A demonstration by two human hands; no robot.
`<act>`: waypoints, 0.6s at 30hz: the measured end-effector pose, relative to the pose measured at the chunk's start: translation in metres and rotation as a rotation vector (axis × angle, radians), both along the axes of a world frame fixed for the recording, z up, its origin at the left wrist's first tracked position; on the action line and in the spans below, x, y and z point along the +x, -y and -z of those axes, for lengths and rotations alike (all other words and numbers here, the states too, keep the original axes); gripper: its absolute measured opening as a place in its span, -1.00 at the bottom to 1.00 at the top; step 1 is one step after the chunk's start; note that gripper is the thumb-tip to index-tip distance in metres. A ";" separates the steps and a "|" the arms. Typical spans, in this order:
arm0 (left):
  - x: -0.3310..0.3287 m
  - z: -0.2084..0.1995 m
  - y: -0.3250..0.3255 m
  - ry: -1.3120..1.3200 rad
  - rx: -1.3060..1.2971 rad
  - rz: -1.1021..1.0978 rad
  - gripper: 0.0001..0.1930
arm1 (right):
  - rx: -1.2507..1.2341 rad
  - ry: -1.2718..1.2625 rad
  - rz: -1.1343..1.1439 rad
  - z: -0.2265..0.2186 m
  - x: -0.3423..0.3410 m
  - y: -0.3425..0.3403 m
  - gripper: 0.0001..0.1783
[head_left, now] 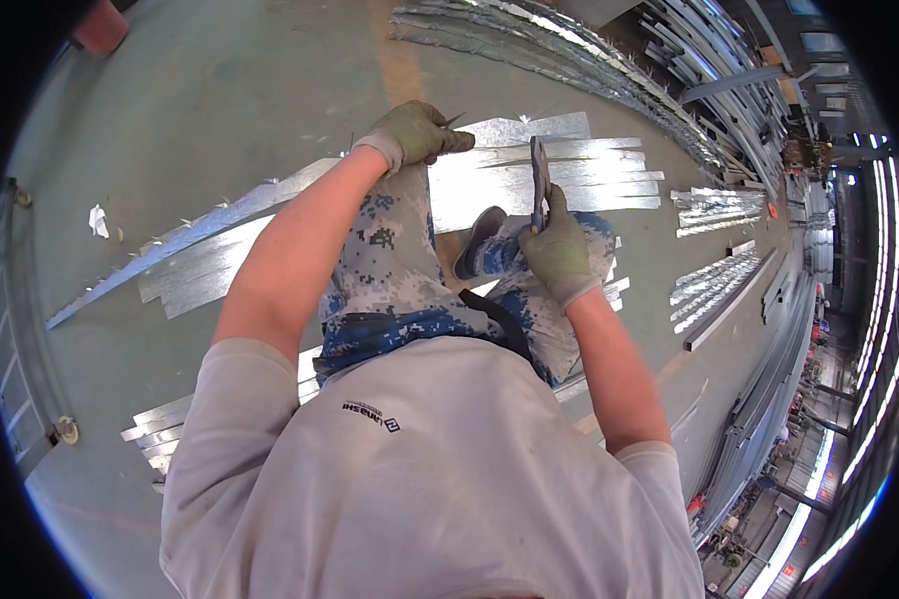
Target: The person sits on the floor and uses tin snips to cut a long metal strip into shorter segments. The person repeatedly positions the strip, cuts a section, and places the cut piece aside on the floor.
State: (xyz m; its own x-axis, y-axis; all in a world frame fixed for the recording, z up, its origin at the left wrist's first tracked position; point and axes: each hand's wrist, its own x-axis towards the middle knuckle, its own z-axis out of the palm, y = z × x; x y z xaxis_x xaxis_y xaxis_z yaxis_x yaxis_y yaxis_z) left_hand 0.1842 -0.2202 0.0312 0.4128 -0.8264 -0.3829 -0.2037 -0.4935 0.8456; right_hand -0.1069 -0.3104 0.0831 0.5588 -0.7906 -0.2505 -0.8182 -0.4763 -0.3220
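My left hand [420, 135], in a greenish work glove, is closed at the upper end of a long, narrow metal strip [205, 225] with small bent tabs along its edge. The strip slants down to the far left, and a thin pointed piece shows beyond the fingertips. In my gloved right hand [556, 252], over my bent knee, is a pair of tin snips [539, 175], with the dark jaws upward and apart from the strip. The palm hides most of the handles. Beneath both hands lie shiny flat metal sheets [599, 178], partly covered by my legs.
Bundles of toothed metal strips [559, 50] lie along the upper right, beside long stacked profiles [719, 80]. Smaller stacks of strips [714, 285] rest on the floor to the right. A wheeled metal frame [30, 329] stands at the left, and a red container [100, 28] at the upper left.
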 end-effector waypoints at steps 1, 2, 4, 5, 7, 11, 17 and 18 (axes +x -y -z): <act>0.002 0.002 0.005 0.017 0.003 0.026 -0.43 | -0.025 -0.026 0.012 -0.001 0.002 0.001 -0.06; 0.005 0.003 0.009 0.023 -0.005 0.048 -0.43 | -0.063 -0.091 0.008 -0.004 0.004 0.002 -0.07; 0.012 0.001 0.017 0.038 -0.021 0.086 -0.43 | -0.137 -0.220 -0.003 -0.014 0.016 0.003 -0.10; 0.012 -0.002 0.025 0.039 -0.009 0.105 -0.43 | -0.157 -0.278 -0.005 -0.018 0.017 0.009 -0.06; 0.008 -0.013 0.045 0.051 0.023 0.152 -0.43 | -0.183 -0.387 0.002 -0.021 0.016 0.024 0.04; -0.005 -0.020 0.072 -0.016 0.086 0.161 -0.48 | -0.287 -0.479 0.013 -0.027 0.018 0.044 0.00; -0.008 0.016 0.065 0.001 0.051 0.155 -0.45 | -0.215 -0.470 0.071 -0.022 0.014 0.023 0.00; -0.012 0.011 0.062 -0.018 0.032 0.145 -0.45 | -0.220 -0.440 0.101 -0.017 0.008 0.025 0.09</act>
